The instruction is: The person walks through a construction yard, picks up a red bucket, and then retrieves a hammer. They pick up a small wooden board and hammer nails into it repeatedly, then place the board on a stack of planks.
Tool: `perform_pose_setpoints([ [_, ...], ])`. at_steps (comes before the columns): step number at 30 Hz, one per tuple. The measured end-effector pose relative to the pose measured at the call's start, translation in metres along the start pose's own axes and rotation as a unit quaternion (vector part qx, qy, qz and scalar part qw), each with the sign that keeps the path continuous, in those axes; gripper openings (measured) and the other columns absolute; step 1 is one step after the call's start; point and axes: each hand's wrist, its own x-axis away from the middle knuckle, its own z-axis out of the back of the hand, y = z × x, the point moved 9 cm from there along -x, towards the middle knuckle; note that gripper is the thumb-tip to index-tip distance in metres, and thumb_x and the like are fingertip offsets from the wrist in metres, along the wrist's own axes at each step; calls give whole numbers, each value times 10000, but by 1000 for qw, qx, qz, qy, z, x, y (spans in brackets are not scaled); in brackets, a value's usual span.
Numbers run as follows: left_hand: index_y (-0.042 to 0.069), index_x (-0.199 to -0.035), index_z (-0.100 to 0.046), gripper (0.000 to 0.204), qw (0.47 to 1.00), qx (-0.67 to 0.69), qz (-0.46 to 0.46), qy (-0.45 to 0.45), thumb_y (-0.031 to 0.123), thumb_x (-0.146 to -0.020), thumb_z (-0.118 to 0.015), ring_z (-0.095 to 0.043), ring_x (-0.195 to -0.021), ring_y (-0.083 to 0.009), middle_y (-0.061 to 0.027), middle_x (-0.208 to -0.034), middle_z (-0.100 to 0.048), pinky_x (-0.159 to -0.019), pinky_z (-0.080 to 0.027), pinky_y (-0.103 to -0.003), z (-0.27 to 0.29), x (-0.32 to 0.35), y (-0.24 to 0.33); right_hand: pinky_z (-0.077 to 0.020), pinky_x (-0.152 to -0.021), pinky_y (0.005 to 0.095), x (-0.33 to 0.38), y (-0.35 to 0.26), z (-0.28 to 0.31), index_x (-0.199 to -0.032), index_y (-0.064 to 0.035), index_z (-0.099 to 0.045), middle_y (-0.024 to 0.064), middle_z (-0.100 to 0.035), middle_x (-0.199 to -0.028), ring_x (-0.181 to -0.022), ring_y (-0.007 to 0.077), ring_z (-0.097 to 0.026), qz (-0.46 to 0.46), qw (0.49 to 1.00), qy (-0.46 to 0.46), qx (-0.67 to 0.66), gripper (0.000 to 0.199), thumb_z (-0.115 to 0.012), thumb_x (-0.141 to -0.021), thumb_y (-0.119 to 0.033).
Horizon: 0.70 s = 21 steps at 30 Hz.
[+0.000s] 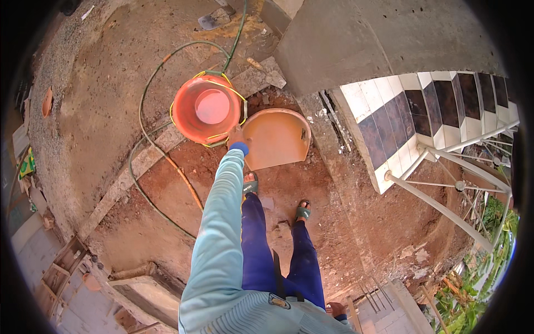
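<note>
Orange bucket [208, 109] hangs ahead of the person, rim up, mouth facing the camera, interior pale and apparently empty. It sits at the far end of the outstretched left arm, so the bucket lies straight fwd from the left hand [237, 136], touching it at the near rim. Yellow-green cord runs around the rim; the hand is closed on rim or cord there, which of the two can't be told. Arm nearly straight, light blue sleeve w/ darker cuff.

Right hand [335, 309] is low at the person's hip, well apart from the bucket, mostly hidden; open or closed can't be told. Left hand is clearly the nearer one.

Just right of the bucket, an orange curved pan [278, 137] lies on the red dirt ground [345, 222], near the feet in green sandals. A green hose [146, 119] loops over the ground to the bucket's left. Tiled steps [411, 119] w/ white railing off to the right; a shovel [214, 20] lies beyond the bucket.
</note>
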Motion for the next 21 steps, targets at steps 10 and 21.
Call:
perform_pose_setpoints([
  [10,91,-1126,-570,428,980,-115,51,-157,336,-792,-679,-493,-1197,-311,-144,-1221,-570,-981,-369,-495,-24,-52,-12,-552,-533,353,10,-26,-91,-1092,47,-537,189,-663,-789,-623,271,-656,-23,999,10,-26,319,-487,-941,-230],
  [21,93,-1332,-400,729,999,-21,25,-8,289,-725,-752,-418,-1258,-311,-162,-1362,-407,-1012,-365,-468,-23,-61,33,-543,-627,315,-15,13,-62,-1043,55,-622,153,-690,-871,-698,214,-670,32,990,116,72,318,-568,-858,-198],
])
